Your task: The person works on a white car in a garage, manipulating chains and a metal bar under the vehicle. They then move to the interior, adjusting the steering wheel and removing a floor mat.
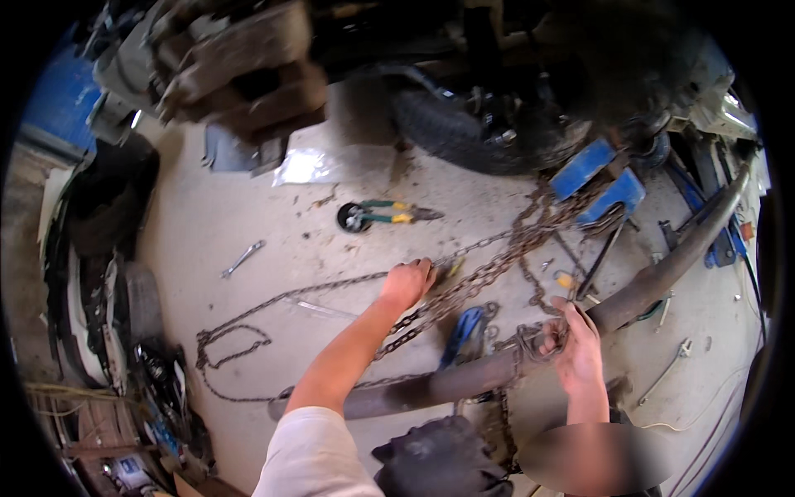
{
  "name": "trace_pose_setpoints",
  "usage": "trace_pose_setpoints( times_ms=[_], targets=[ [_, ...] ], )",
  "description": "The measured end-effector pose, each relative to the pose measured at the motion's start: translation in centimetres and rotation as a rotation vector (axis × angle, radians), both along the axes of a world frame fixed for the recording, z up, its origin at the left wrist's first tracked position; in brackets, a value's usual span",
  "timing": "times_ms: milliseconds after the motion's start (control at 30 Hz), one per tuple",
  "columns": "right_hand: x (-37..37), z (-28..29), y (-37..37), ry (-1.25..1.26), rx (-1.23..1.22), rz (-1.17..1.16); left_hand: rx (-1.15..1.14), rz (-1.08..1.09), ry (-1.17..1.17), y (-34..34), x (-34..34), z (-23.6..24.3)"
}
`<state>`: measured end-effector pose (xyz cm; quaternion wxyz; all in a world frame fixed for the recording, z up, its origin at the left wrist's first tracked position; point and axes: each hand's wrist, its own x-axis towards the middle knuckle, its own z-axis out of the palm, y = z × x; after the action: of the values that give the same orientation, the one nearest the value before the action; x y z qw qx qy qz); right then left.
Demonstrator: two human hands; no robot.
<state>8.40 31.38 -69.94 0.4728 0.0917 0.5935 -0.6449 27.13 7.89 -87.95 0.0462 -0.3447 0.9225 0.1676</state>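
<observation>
My left hand point(407, 283) is closed round a thin chain point(327, 285) that runs across the concrete floor in a long loop. Just beyond its fingers, heavier rusty chains point(497, 267) stretch toward a blue chain hoist point(611, 196). My right hand point(577, 348) is curled at a rusty chain point(530, 340) wrapped round a long bent metal pipe point(468, 377); its fingers partly hide what they grip. Close beyond that hand lies a small yellow-orange piece point(566, 279). Between the heavy chains and the pipe is a blue tool or bracket point(462, 335).
Green-and-yellow-handled pliers point(404, 211) rest against a small black cup point(354, 218). Wrenches point(243, 258) lie left and right on the floor. A tire point(451, 132) and vehicle parts overhang the far side. Dark cloth point(443, 460) is nearby; car panels point(99, 290) line the left.
</observation>
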Motion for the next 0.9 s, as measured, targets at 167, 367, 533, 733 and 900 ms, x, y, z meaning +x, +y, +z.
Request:
trace_pose_setpoints(
  times_ms=[167,367,533,733,900],
  targets=[
    [2.6,0.7,1.7,-0.072,-0.001,0.189,-0.051,0.124,-0.091,-2.3,13.4,8.9],
    [3.8,-2.2,3.2,-0.121,-0.051,0.217,-0.552,0.806,-0.107,-1.0,36.4,19.7],
    [3.8,-2.0,2.7,-0.039,-0.132,0.174,-0.827,1.121,-0.224,10.5,49.5,30.1],
    [3.1,-3.0,2.5,-0.063,-0.176,0.101,-1.022,1.446,-0.498,30.6,56.8,31.9],
    [1.4,-4.8,3.2,-0.078,-0.176,0.020,-0.470,1.461,-0.621,52.4,55.8,23.2]
  ],
)
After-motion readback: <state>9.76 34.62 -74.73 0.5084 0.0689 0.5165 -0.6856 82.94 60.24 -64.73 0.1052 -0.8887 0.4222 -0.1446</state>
